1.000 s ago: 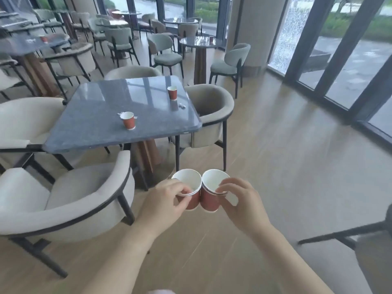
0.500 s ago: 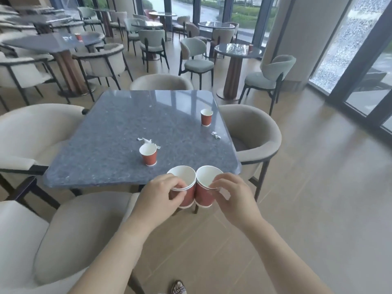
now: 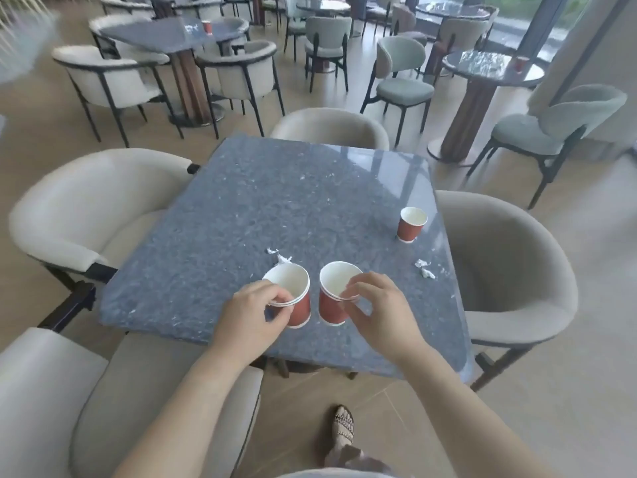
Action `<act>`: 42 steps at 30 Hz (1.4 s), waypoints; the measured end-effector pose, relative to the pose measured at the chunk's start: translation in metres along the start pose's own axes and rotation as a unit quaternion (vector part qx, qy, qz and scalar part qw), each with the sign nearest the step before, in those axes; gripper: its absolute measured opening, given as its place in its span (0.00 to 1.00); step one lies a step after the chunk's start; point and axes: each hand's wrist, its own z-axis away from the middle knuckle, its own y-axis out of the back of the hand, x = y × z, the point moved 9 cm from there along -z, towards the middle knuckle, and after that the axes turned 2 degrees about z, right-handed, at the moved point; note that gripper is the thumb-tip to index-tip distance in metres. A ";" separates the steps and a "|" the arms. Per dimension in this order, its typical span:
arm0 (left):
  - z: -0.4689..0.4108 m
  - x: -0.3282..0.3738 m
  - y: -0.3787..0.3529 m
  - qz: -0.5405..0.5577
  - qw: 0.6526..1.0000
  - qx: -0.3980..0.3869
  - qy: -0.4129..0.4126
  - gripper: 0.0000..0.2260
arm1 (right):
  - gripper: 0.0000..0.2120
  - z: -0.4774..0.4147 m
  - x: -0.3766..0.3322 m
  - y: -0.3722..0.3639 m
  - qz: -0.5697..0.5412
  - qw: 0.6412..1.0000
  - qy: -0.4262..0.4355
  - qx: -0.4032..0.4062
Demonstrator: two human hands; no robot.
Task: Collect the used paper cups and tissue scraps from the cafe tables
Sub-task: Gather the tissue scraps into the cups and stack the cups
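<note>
Two paper-cup stacks: left hand point(image 3: 255, 312) pinches the left stack point(image 3: 297, 303), right hand point(image 3: 382, 305) pinches the right stack point(image 3: 331, 307). Mid-collection; next, likely nest them (freeing a hand) for the lone cup point(image 3: 411, 224) and tissue scraps point(image 3: 424, 269).

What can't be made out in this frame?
Head view only.
- Cup count in the left stack and right stack: the left hand and right hand cover the sides.
- Whether either stack rests on the table: the angle leaves it open.
- Tissue scrap: may run on behind the left stack's rim.
- Far square-table cup and round-table cup: too small and blurred for contents.
</note>
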 end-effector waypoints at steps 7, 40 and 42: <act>-0.058 -0.043 -0.030 -0.031 0.998 -0.009 0.054 0.05 | 0.03 -0.080 0.035 -0.029 -0.031 0.998 0.029 -0.038; -0.087 -0.077 -0.175 -0.045 0.970 -0.236 0.031 0.04 | 0.02 -0.069 0.126 -0.060 0.001 0.988 -0.122 -0.093; -0.097 -0.068 -0.185 -0.051 0.968 -0.244 0.019 0.04 | 0.02 -0.069 0.141 -0.057 0.008 0.986 -0.136 -0.092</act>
